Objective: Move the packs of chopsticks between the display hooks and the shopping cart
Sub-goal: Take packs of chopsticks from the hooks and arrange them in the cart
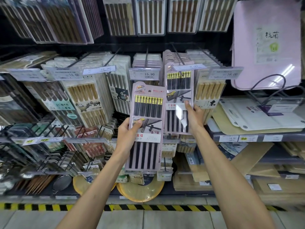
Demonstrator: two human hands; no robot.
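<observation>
Two packs: each hand holds one pink pack of black, gold-tipped chopsticks in front of the display.
Left grip: the left hand (127, 134) is closed on the left edge of the left pack (148, 154), thumb across the front and fingers curled behind.
Left pack: upright with a slight tilt, held clear of the hooks, lower than the other pack and just left of it; its upper right edge meets the other pack's left edge in this view.
Right grip: the right hand (194, 116) pinches the right edge of the right pack (179, 90) at mid height, thumb on the front and fingers behind.
Right pack: upright and raised, its top at the tip of a hook (177, 55), behind a price tag (189, 67); I cannot tell whether its hole is on the hook.
Behind it: more pink packs hang in a row on that same hook.
Neighbours: bamboo packs (209, 91) hang just right of the right pack; another tag marked 15.90 (145, 74) sits above the left pack.
Far right: a pink cutting board (267, 43) hangs above a shelf (247, 138) that carries flat boards.
Below: round boards (140, 189) stand at the bottom, above striped tape (148, 207) on the floor (165, 220).
</observation>
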